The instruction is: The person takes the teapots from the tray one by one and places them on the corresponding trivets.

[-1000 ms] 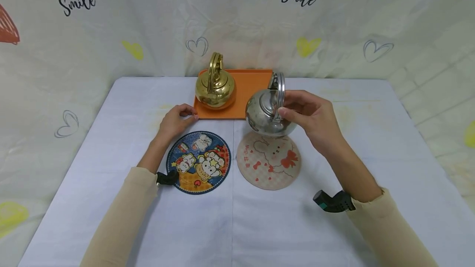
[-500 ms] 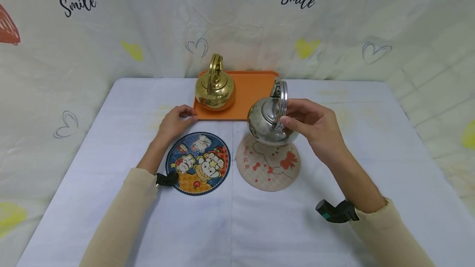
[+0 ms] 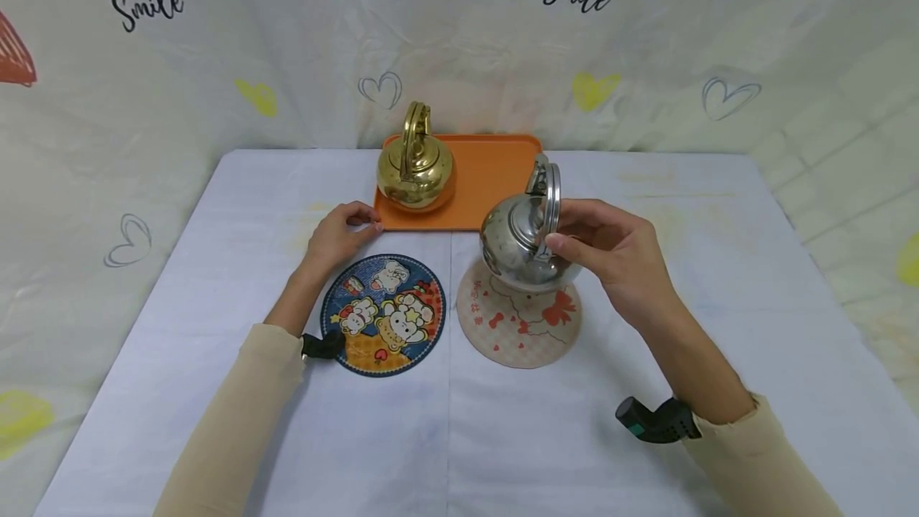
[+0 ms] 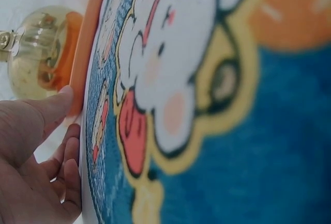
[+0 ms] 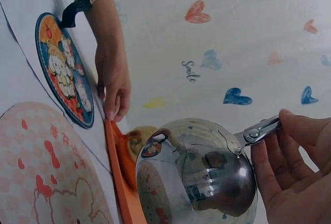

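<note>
A shiny silver teapot (image 3: 522, 242) hangs above the table in the head view, over the far part of the pink bear placemat (image 3: 520, 333). My right hand (image 3: 610, 254) grips its upright handle from the side, thumb in front. In the right wrist view the teapot's rounded body (image 5: 199, 175) is clear of the placemat. My left hand (image 3: 341, 234) pinches the near left corner of an orange tray (image 3: 491, 174), its thumb on the rim in the left wrist view. A gold teapot (image 3: 416, 170) stands on the tray's left part.
A blue round cartoon placemat (image 3: 384, 315) lies left of the pink one, close to my left forearm. White cloth (image 3: 402, 445) covers the table. Behind the table's far edge hangs a pale backdrop (image 3: 488, 38) with hearts and writing.
My right hand has brought the silver teapot toward me and slightly right, off the tray's front edge and farther over the pink placemat. The left hand has stayed at the tray corner.
</note>
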Motion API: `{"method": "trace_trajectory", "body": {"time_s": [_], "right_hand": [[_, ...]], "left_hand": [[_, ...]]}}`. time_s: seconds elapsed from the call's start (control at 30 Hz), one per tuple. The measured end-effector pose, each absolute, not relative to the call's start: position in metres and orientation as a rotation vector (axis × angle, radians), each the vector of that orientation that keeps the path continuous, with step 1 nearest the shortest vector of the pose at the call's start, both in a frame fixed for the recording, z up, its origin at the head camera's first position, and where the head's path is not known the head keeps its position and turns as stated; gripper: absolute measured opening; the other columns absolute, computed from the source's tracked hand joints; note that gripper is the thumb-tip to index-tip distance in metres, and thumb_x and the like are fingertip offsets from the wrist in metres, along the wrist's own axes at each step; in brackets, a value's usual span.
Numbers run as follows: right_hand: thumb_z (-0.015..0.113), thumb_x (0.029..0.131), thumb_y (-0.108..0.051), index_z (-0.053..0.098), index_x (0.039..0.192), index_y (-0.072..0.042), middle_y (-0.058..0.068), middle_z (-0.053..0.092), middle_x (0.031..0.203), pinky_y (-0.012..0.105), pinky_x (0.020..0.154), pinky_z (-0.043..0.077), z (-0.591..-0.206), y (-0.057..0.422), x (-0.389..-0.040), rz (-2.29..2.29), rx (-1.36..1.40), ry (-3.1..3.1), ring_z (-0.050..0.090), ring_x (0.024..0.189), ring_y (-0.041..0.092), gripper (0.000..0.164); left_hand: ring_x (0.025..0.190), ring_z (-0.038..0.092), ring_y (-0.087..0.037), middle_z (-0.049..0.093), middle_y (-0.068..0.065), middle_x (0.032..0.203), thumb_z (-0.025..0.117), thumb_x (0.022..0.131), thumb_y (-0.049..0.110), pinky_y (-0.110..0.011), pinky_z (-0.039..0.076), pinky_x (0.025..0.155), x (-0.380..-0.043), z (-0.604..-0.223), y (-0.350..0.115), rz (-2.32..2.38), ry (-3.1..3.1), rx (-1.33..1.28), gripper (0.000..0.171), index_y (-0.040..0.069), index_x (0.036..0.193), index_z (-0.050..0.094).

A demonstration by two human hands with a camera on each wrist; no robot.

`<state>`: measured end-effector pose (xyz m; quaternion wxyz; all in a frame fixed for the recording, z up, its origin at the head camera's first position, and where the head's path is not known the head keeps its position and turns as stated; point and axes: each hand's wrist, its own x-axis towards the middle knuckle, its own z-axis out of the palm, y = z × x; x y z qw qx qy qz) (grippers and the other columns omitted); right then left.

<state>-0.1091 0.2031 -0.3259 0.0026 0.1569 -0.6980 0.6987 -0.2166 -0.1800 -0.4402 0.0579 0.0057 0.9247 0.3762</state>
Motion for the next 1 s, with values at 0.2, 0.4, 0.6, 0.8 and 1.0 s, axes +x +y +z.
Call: {"method": "trace_trajectory", "body": {"time_s": [0.2, 0.4, 0.6, 0.8, 1.0], "right_hand": [[0.073, 0.092, 0.005, 0.073, 0.123, -0.003, -0.003, 0.074, 0.102, 0.023, 0.078, 0.062, -0.327, 0.203, -0.104, 2.172, 0.475, -2.212, 0.070, 0.085, 0.013, 0.032], [0.072, 0.092, 0.007, 0.072, 0.123, -0.001, -0.002, 0.074, 0.102, 0.024, 0.079, 0.062, -0.327, 0.203, -0.099, 2.195, 0.472, -2.202, 0.070, 0.084, 0.014, 0.032], [0.072, 0.091, 0.010, 0.072, 0.123, 0.001, 0.000, 0.075, 0.101, 0.025, 0.079, 0.062, -0.328, 0.201, -0.095, 2.210, 0.456, -2.201, 0.070, 0.083, 0.016, 0.032], [0.072, 0.091, 0.009, 0.071, 0.122, 0.003, 0.001, 0.075, 0.101, 0.024, 0.079, 0.061, -0.330, 0.201, -0.092, 2.182, 0.427, -2.230, 0.070, 0.084, 0.017, 0.032], [0.071, 0.092, 0.009, 0.071, 0.124, 0.002, -0.001, 0.074, 0.102, 0.023, 0.080, 0.061, -0.333, 0.202, -0.089, 2.204, 0.465, -2.222, 0.070, 0.086, 0.016, 0.032]], "left_hand": [[0.127, 0.057, -0.034, 0.062, -0.015, 0.132, 0.067, 0.103, 0.029, -0.053, 0.041, 0.115, -0.217, -0.440, -0.181, 1.134, 2.807, 0.023, 0.025, 0.012, 0.121, 0.068], [0.127, 0.057, -0.034, 0.062, -0.015, 0.132, 0.067, 0.103, 0.029, -0.053, 0.041, 0.115, -0.217, -0.439, -0.180, 1.125, 2.808, 0.031, 0.026, 0.012, 0.122, 0.068], [0.127, 0.057, -0.034, 0.062, -0.015, 0.133, 0.067, 0.103, 0.029, -0.054, 0.041, 0.114, -0.217, -0.440, -0.181, 1.136, 2.806, 0.032, 0.026, 0.012, 0.122, 0.068], [0.128, 0.057, -0.034, 0.062, -0.015, 0.133, 0.066, 0.103, 0.030, -0.054, 0.040, 0.115, -0.217, -0.440, -0.181, 1.127, 2.805, 0.034, 0.027, 0.012, 0.123, 0.068], [0.128, 0.057, -0.034, 0.062, -0.014, 0.134, 0.067, 0.103, 0.029, -0.054, 0.040, 0.115, -0.216, -0.439, -0.180, 1.144, 2.797, 0.021, 0.026, 0.012, 0.122, 0.068]]}}
